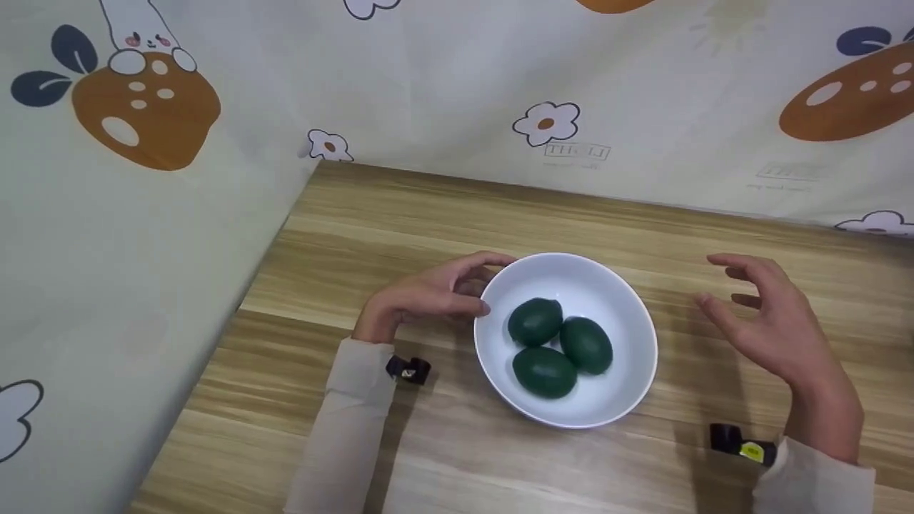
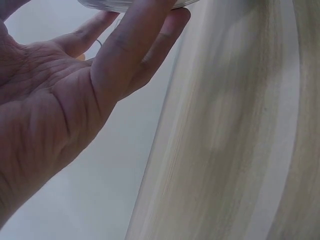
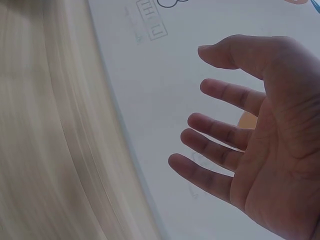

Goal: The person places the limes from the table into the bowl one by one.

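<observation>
A white round bowl (image 1: 632, 343) holds three dark green, smooth, egg-shaped pieces that look like fruit (image 1: 545, 372). At its left side my left hand (image 1: 435, 289) grips it, thumb at the rim and the other fingers along the outer wall. The left wrist view shows the underside of the bowl (image 2: 107, 5) resting against the fingers, above the level of the palm. To the right of the bowl, my right hand (image 1: 775, 321) hovers apart from it, holding nothing. In the right wrist view the fingers (image 3: 212, 142) of that hand are spread and loosely bent.
The wood-grain table (image 1: 285, 385) ends at a left edge and along a back edge. Behind it hangs a pale sheet (image 1: 443, 93) printed with flowers and orange fruit, which also runs down the left side. Each wrist carries a small black camera (image 1: 408, 370).
</observation>
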The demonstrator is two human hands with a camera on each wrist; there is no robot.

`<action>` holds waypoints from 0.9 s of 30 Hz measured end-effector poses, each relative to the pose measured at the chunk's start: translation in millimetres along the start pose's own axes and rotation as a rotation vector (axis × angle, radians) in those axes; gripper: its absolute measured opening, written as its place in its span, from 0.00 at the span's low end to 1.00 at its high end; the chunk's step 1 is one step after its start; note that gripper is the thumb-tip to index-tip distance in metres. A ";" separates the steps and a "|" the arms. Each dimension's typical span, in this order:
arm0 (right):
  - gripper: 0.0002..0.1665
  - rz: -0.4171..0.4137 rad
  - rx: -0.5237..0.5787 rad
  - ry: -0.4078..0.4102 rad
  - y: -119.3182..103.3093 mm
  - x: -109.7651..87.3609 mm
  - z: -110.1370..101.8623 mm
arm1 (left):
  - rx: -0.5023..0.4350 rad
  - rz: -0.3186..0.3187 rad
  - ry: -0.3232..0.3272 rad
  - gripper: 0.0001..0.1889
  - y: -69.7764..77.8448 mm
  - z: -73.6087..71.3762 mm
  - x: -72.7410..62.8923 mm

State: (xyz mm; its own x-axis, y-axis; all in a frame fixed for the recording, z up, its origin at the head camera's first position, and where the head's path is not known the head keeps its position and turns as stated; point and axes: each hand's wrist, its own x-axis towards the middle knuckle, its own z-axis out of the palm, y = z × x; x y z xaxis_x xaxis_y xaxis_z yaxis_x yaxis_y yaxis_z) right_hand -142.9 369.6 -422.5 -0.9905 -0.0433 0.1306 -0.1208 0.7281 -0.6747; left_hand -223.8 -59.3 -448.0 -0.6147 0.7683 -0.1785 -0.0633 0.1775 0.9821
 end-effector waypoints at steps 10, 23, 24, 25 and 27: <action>0.32 0.034 -0.088 0.062 10.0 -3.2 -12.1 | 0.005 0.003 -0.005 0.40 1.4 -0.1 0.7; 0.34 0.073 -0.156 0.089 21.2 -6.0 -21.9 | 0.000 0.020 -0.016 0.40 1.5 0.4 2.3; 0.34 0.079 -0.157 0.092 22.5 -6.1 -22.3 | 0.004 0.022 -0.014 0.40 1.2 0.0 1.9; 0.34 0.085 -0.159 0.095 23.9 -6.3 -22.7 | 0.005 0.023 -0.015 0.40 1.0 -0.2 1.5; 0.34 0.099 -0.155 0.096 26.6 -6.7 -24.1 | 0.001 0.023 -0.017 0.40 0.7 -0.5 0.9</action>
State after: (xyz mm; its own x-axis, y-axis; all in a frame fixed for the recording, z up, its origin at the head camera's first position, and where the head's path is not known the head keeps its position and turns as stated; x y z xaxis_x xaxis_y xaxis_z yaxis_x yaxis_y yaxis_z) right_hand -137.9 405.7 -423.9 -0.9853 0.0935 0.1431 -0.0045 0.8225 -0.5688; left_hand -224.9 -58.8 -447.4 -0.6028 0.7823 -0.1570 -0.0483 0.1607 0.9858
